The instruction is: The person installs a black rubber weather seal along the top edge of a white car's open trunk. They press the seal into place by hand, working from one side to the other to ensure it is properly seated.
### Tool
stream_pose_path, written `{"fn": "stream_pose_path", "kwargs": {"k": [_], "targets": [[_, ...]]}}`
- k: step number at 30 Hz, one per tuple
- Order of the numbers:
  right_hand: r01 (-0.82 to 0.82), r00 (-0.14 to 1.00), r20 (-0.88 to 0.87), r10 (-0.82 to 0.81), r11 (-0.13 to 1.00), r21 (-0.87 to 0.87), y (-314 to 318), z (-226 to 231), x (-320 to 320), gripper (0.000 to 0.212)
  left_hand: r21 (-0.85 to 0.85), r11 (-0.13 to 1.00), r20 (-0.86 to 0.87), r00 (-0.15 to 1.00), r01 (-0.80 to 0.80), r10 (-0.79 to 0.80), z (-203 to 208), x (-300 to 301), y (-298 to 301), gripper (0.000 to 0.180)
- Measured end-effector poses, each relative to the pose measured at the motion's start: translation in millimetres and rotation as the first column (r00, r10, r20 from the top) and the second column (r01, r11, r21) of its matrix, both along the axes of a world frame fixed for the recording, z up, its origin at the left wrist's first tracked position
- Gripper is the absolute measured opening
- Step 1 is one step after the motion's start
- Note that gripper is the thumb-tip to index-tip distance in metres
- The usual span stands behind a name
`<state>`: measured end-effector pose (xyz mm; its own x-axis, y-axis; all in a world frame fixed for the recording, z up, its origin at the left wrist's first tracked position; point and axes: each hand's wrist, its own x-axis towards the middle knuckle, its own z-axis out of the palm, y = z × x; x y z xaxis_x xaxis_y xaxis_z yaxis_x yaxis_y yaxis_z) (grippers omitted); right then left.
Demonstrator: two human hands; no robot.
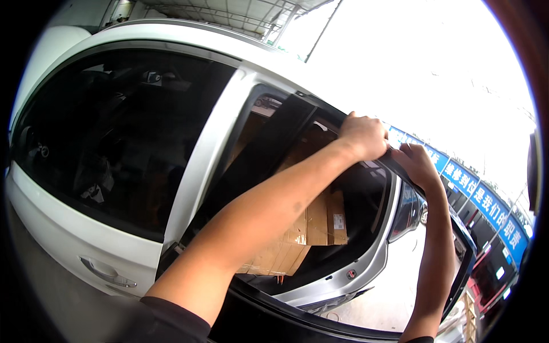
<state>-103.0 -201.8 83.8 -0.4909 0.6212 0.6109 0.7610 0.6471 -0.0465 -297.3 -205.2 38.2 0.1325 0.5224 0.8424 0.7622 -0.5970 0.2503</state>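
Note:
My arms reach up to the black window frame [263, 146] of an opened car door. My left hand [364, 137] is closed round the frame's upper edge, its fist resting on top. A little farther right, my right hand [417, 164] grips the same edge with its fingers bent over it. Whether either hand also holds a thin trim strip there is hidden. Through the window opening, cardboard boxes [320, 220] show inside the white car [209, 131]. My left forearm covers part of the boxes and of the door opening.
Left of the opening is a dark side window [120, 137], with a door handle [107, 273] below it. A blue banner [486, 206] hangs at the right, beyond a pale floor [394, 286]. A canopy roof [229, 14] stands behind the car.

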Motion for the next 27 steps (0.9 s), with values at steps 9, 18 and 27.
{"fn": "stream_pose_path", "kwargs": {"k": [9,18,27], "targets": [[0.137,0.989,0.015,-0.150,0.934,0.330,0.8,-9.4,-8.1,0.046,0.023,1.000,0.088,0.996,-0.017,0.015,2.6,9.5,1.2,0.028],[0.020,0.999,0.038,-0.021,0.999,0.026,-9.3,-0.4,0.2,0.041,0.074,0.997,0.085,0.996,-0.031,0.025,0.6,8.7,2.9,0.029],[0.201,0.964,0.084,-0.252,0.899,0.388,-8.7,-8.7,-13.1,0.054,0.154,0.985,0.067,0.995,-0.083,0.073,3.7,14.8,8.0,0.032]]}}
